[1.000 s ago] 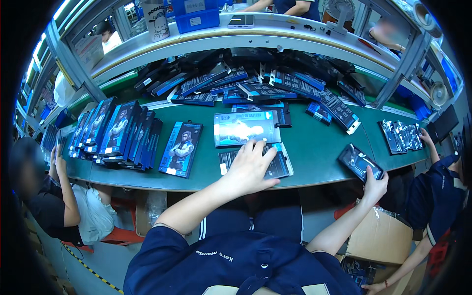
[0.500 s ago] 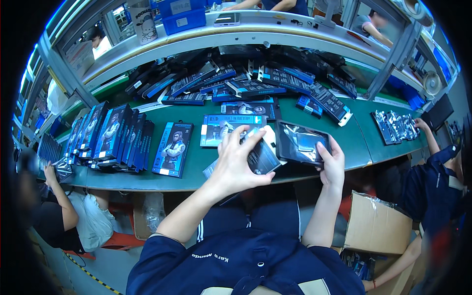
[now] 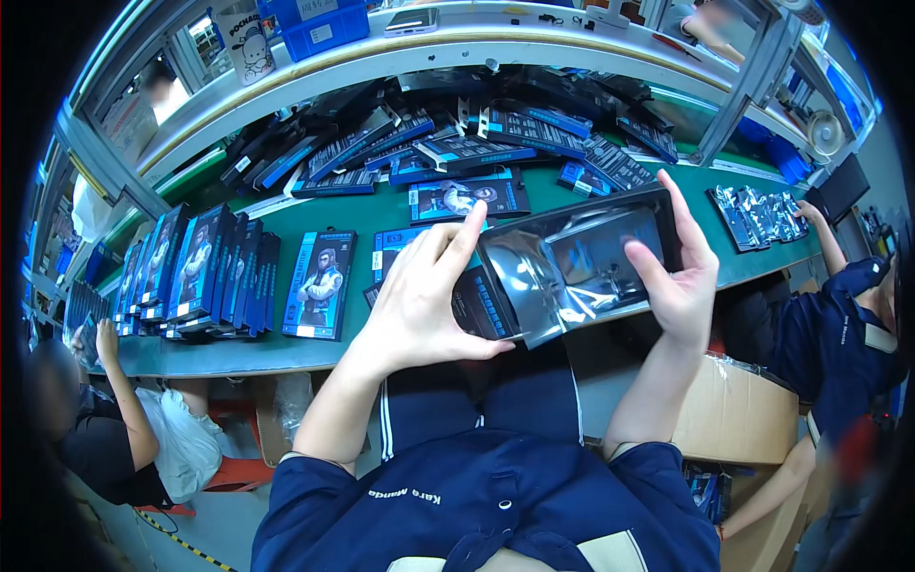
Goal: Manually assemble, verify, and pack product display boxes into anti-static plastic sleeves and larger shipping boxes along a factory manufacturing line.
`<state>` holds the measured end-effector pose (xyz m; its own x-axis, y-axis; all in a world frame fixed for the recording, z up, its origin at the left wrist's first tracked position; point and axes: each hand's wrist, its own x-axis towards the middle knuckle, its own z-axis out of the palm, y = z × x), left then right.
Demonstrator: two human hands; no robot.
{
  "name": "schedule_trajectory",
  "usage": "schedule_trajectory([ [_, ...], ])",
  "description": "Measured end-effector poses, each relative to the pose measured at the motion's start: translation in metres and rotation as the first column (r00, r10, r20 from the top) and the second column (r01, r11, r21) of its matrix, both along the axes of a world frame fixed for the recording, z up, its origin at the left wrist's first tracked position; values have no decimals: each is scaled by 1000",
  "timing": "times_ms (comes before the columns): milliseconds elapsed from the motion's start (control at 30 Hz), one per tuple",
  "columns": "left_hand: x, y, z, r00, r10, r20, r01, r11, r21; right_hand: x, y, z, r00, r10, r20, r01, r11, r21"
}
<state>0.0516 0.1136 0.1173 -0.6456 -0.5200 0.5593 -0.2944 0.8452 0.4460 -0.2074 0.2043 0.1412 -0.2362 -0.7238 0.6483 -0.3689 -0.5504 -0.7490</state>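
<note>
- Our left hand (image 3: pixel 419 300) has its grip closed on a dark flat box (image 3: pixel 479 303).
- Our right hand (image 3: pixel 679 276) grips a shiny clear pouch (image 3: pixel 581 262), both held over the near edge of the green desk (image 3: pixel 286 348).
- Farther left stands a row of blue boxes (image 3: pixel 195 276).

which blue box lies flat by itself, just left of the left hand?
The blue box with a figure on its face; the others stand packed in a row further left.

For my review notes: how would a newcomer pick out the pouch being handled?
Start at the green workbench; above its near edge are the left hand and right hand. Between them is the shiny silver pouch, the only item lifted off the bench.
</note>
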Motion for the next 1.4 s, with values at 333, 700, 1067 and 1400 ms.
schedule_trajectory([
  [333, -27, 4, -31, 914, -141, -381, 93, 986, -141, 64, 0, 34, 948, -166, -273, 132, 981, -139],
  [700, -41, 15, -40, 776, -22, -630, 67, 997, 48, 55, -32, 55, 864, -129, -487, 15, 973, -231],
  [1067, -40, 8, -39, 575, 202, -793, 369, 801, 472, 75, -37, 62, 750, -174, -638, -104, 922, -374],
  [1400, -21, 7, -61, 629, 123, -768, 171, 941, 291, 67, -50, -3, 777, 569, -268, -545, 822, 164],
])
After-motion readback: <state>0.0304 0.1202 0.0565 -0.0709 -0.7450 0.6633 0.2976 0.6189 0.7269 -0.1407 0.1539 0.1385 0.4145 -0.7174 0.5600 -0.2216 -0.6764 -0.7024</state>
